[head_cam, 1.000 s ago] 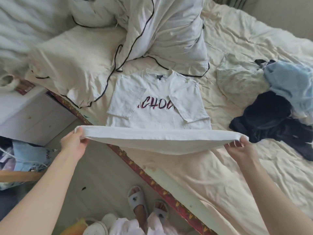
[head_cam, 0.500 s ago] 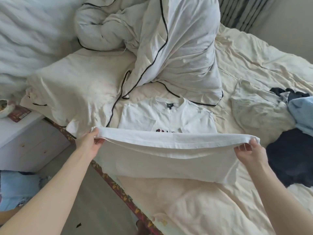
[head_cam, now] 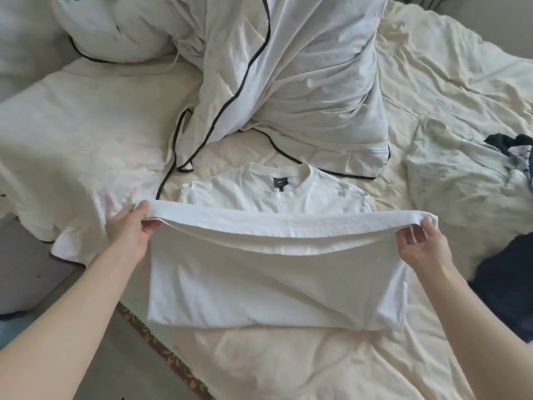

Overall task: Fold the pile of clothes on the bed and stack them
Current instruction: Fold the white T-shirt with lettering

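Note:
A white T-shirt (head_cam: 274, 278) lies on the cream bed sheet (head_cam: 288, 368), its bottom half lifted and folded up toward the collar (head_cam: 279, 180). My left hand (head_cam: 129, 232) pinches the left end of the raised hem. My right hand (head_cam: 418, 243) pinches the right end. The hem stretches taut between them, covering the printed chest. A dark garment (head_cam: 507, 287) sits at the right edge, and a pale patterned garment (head_cam: 461, 180) lies further back on the right.
A rumpled white duvet with black piping (head_cam: 288, 76) is heaped behind the shirt. A cream pillow (head_cam: 86, 157) lies to the left. The bed's patterned edge (head_cam: 161, 347) and the floor (head_cam: 121, 368) are at lower left.
Both hands have carried the shirt's hem up and away from me, over the printed chest toward the collar. The view has tilted further onto the bed.

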